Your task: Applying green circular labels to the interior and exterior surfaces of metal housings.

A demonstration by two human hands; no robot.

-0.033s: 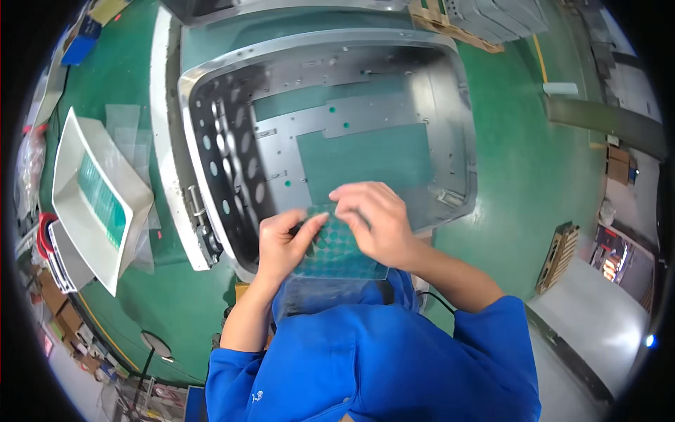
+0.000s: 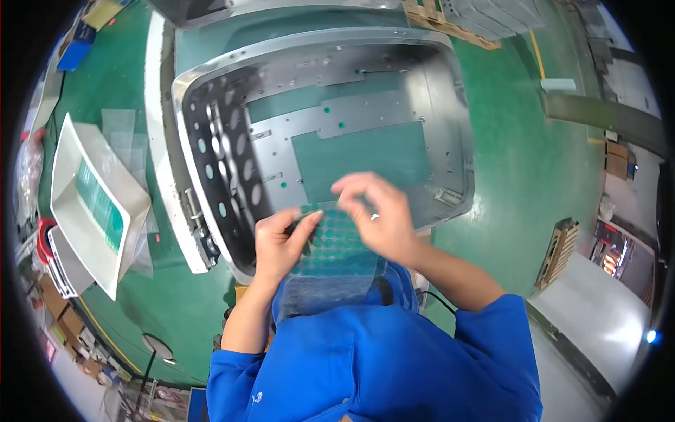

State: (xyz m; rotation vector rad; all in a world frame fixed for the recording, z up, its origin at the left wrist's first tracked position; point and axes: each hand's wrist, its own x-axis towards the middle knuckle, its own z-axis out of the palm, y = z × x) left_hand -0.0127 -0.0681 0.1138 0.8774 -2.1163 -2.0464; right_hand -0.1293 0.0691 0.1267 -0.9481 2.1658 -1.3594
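Note:
My left hand (image 2: 278,243) pinches the upper left edge of a clear sheet (image 2: 330,246) covered with rows of green round stickers, its thumb lying on top. The sheet hangs over my lap, its lower part plain and see-through. Just right of the sheet's top edge is my right hand (image 2: 383,214), thumb and forefinger drawn close together and a little blurred. Whatever is between those fingertips is too small to make out. A small white spot shows on the right thumb. Beyond both hands lies a large metal housing (image 2: 460,119) with rounded corners, holes and rectangular cutouts.
Left of the housing runs a white rail (image 2: 160,133). A white bin (image 2: 130,193) with green sheets inside stands farther left, beside loose clear sheets (image 2: 121,133). Another metal housing (image 2: 281,10) sits at the far edge. At right stands a wooden pallet (image 2: 557,253).
The sheet's lower part now lies flatter, with its dots showing more clearly. My right hand has shifted slightly, and the whole view has moved a little.

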